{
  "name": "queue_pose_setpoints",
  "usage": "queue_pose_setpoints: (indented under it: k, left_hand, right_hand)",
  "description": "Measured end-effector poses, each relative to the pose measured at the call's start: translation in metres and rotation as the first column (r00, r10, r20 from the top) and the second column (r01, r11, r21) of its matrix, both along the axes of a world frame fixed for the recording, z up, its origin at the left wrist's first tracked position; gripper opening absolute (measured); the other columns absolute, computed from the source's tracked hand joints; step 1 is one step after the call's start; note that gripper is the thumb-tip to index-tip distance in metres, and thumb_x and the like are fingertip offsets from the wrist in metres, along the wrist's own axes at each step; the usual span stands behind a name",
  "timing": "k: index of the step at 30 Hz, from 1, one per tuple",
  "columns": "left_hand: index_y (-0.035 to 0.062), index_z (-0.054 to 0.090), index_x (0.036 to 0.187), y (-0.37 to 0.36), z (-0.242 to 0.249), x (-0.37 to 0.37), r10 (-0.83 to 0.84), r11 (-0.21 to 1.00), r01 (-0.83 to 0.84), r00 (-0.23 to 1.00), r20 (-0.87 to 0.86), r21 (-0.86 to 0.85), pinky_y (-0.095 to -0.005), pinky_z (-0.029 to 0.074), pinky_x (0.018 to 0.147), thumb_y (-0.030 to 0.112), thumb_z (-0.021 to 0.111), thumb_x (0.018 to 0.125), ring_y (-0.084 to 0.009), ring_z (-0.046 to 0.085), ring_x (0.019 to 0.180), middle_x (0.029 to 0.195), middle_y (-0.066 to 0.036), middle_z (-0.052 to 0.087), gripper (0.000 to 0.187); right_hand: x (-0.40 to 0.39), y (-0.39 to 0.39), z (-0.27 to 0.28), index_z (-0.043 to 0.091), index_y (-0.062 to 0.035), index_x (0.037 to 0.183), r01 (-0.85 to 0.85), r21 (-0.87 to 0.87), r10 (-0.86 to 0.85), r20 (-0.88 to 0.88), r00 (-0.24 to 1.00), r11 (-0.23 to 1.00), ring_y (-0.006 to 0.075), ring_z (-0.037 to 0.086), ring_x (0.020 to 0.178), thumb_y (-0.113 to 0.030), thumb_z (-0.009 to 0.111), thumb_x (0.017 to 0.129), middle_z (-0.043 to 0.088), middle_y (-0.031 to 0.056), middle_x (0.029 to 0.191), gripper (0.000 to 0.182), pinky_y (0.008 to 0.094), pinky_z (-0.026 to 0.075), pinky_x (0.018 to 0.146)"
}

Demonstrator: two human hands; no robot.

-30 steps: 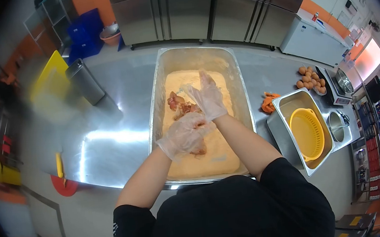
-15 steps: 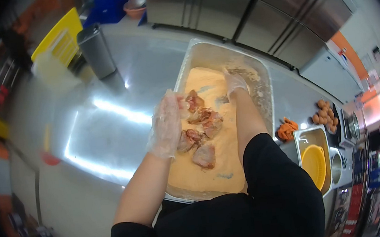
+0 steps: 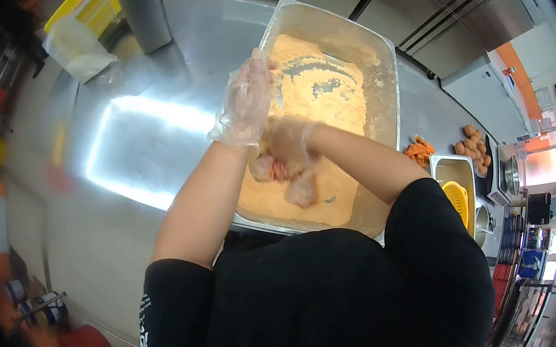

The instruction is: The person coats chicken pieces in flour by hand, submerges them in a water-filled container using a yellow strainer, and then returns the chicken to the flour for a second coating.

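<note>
A deep metal tray [image 3: 378, 87] holds a layer of pale orange powder [image 3: 311, 101] and several raw meat pieces [image 3: 302, 190]. My left hand [image 3: 250, 94], in a clear plastic glove, lies along the tray's left rim, its fingers stretched out and nothing seen in it. My right hand [image 3: 291, 139], gloved too, is smeared by motion over the powder, right by the meat. Its fingers are too blurred to read, and it hides some of the pieces.
A grey metal container [image 3: 145, 17] and a yellow basket [image 3: 86, 24] with a plastic bag [image 3: 77, 49] stand at the back left. To the right are orange cloth-like items [image 3: 419, 150], brown eggs [image 3: 472, 148] and a smaller tray with a yellow strainer [image 3: 457, 202].
My right hand has moved from the tray's far right toward the meat near its left side. Streaks of bare tray bottom now show in the far powder. The view has shifted.
</note>
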State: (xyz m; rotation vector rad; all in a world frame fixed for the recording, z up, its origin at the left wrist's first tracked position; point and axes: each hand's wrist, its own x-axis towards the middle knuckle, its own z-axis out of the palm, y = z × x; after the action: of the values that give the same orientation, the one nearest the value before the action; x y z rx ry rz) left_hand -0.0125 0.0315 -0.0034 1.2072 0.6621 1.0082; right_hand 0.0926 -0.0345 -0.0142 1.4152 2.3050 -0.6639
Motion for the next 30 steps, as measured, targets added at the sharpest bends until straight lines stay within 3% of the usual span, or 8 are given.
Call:
queue_pose_setpoints:
  k: [1,5,8,14,22,26,28,30]
  left_hand:
    - [0.0018,0.061,0.093,0.002,-0.006,0.001,-0.029,0.999,0.030,0.998,0.055,-0.022,-0.0214,0.035,0.067,0.048,0.042,0.099,-0.0074,0.040,0.071,0.079,0.001,0.046,0.051]
    - [0.0030,0.063,0.092,0.002,-0.007,-0.001,-0.044,0.999,0.046,0.998,0.047,-0.030,-0.0226,0.036,0.066,0.049,0.041,0.099,-0.0082,0.042,0.071,0.078,0.000,0.047,0.051]
    - [0.0044,0.064,0.090,0.001,-0.001,-0.002,0.053,0.992,-0.036,0.988,-0.144,0.117,-0.0240,0.037,0.067,0.050,0.040,0.099,-0.0096,0.045,0.071,0.076,0.000,0.049,0.053]
    - [-0.0010,0.064,0.091,-0.001,0.001,-0.001,0.038,0.997,-0.027,0.989,-0.142,0.075,-0.0279,0.042,0.069,0.047,0.042,0.098,-0.0127,0.050,0.074,0.077,-0.004,0.056,0.053]
    - [0.0058,0.066,0.106,-0.009,0.003,0.006,-0.105,0.937,0.295,0.750,-0.653,0.187,-0.0325,0.046,0.084,0.045,0.051,0.092,-0.0246,0.060,0.097,0.096,-0.011,0.064,0.044]
    - [0.0025,0.063,0.111,-0.022,-0.014,0.009,0.151,0.301,0.920,0.216,-0.965,0.253,-0.0368,0.045,0.099,0.034,0.069,0.078,-0.0330,0.054,0.118,0.121,-0.018,0.058,0.046]
    - [0.0020,0.062,0.112,-0.030,0.013,0.003,0.171,0.263,0.942,0.165,-0.971,0.207,-0.0371,0.045,0.099,0.026,0.070,0.073,-0.0322,0.052,0.120,0.126,-0.019,0.055,0.047]
    - [0.0029,0.062,0.113,-0.032,0.021,0.005,0.175,0.256,0.947,0.152,-0.973,0.194,-0.0369,0.045,0.099,0.021,0.069,0.071,-0.0320,0.051,0.122,0.128,-0.018,0.053,0.046]
  right_hand:
    - [0.002,-0.009,-0.015,0.065,0.0006,0.107,-0.248,0.117,0.251,-0.007,0.968,0.962,0.0284,0.067,0.088,-0.027,0.067,0.075,0.068,0.0150,0.096,0.042,0.0374,0.052,0.080]
    - [-0.002,-0.009,-0.011,0.070,-0.0089,0.102,-0.143,-0.126,0.170,0.241,0.956,0.982,0.0279,0.064,0.099,-0.023,0.068,0.074,0.068,0.0147,0.104,0.031,0.0359,0.050,0.086]
    - [-0.031,-0.005,0.014,0.069,-0.0091,0.105,0.317,-0.280,-0.351,-0.082,0.933,0.906,0.0288,0.063,0.101,-0.027,0.061,0.080,0.066,0.0162,0.109,0.031,0.0363,0.049,0.087]
    - [-0.039,-0.065,-0.024,0.066,-0.0034,0.100,-0.157,-0.084,0.153,-0.052,0.987,0.984,0.0302,0.061,0.100,-0.024,0.055,0.084,0.063,0.0154,0.110,0.028,0.0408,0.048,0.085]
    - [0.063,-0.091,-0.013,0.068,-0.0041,0.099,0.264,0.184,-0.290,0.127,0.949,0.947,0.0303,0.062,0.098,-0.023,0.064,0.071,0.066,0.0153,0.099,0.034,0.0398,0.049,0.088]
    - [0.010,-0.062,0.022,0.065,-0.0090,0.109,0.554,-0.094,-0.534,0.178,0.827,0.827,0.0313,0.063,0.097,-0.015,0.071,0.064,0.066,0.0190,0.096,0.045,0.0398,0.050,0.085]
    - [-0.009,-0.054,0.029,0.056,-0.0017,0.122,0.439,-0.234,-0.346,0.350,0.871,0.868,0.0331,0.060,0.104,-0.024,0.069,0.070,0.063,0.0251,0.106,0.058,0.0416,0.047,0.088]
    - [0.000,-0.078,0.015,0.061,-0.0025,0.113,0.444,-0.033,-0.444,-0.137,0.886,0.896,0.0347,0.063,0.092,-0.030,0.068,0.073,0.065,0.0221,0.096,0.050,0.0412,0.049,0.082]
